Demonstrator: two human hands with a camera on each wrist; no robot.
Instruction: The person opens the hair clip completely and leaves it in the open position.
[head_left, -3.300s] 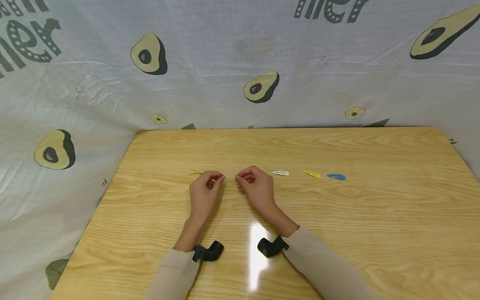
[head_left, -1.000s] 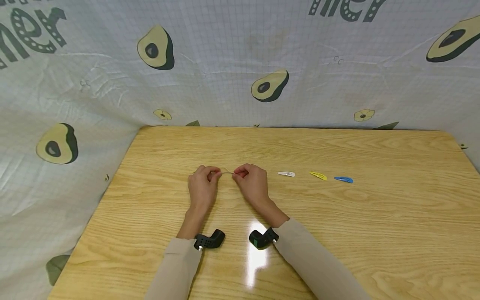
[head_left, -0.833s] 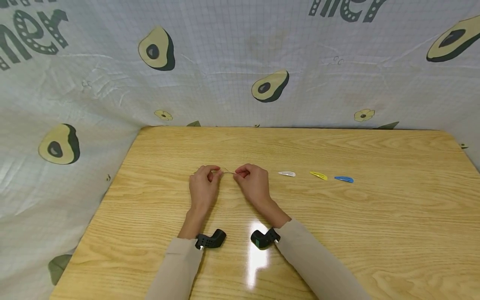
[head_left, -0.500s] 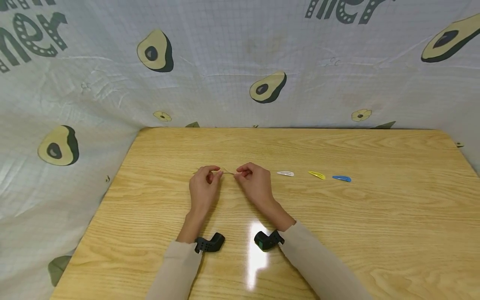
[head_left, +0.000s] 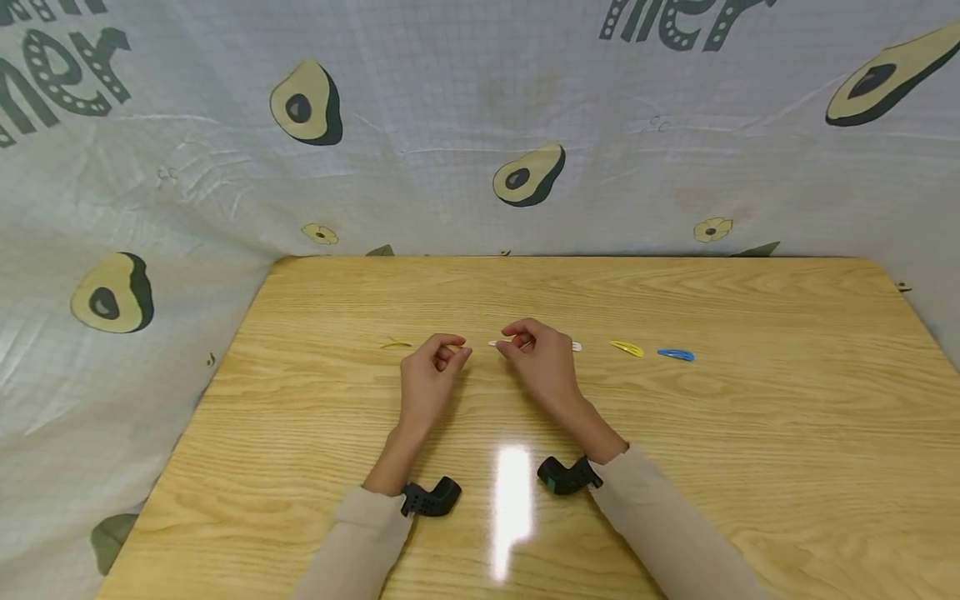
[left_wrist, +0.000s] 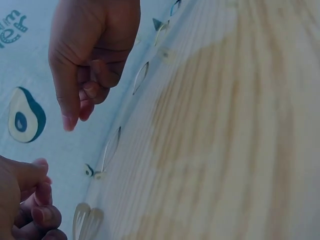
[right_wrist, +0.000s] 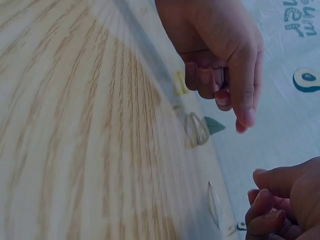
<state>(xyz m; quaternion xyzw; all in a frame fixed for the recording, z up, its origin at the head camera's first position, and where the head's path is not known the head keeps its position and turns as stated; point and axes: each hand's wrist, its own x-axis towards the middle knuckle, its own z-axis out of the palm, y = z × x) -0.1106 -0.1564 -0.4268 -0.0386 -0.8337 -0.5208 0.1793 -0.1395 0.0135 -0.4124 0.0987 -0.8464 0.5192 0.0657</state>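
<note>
My left hand [head_left: 431, 375] and right hand [head_left: 546, 360] hover over the table, apart from each other. Their fingers are loosely curled, and nothing shows between the fingertips. Near my right fingertips a white snap hair clip [head_left: 492, 343] shows its thin end; in the left wrist view this clip [left_wrist: 111, 149] lies on the table below the gap between the hands. Another white hair clip [head_left: 577, 347] is mostly hidden behind my right hand. Left of my left hand lies a yellow hair clip [head_left: 395, 342] with its parts spread.
Further right on the wooden table [head_left: 750, 433] lie a yellow hair clip [head_left: 627, 348] and a blue hair clip [head_left: 676, 355], in one row with the others. A cloth printed with avocados [head_left: 420, 125] hangs behind the table's far edge.
The thin clip pinched between both hands has been let go. Both hands have moved right and apart, uncovering the spread yellow clip and covering most of a white one.
</note>
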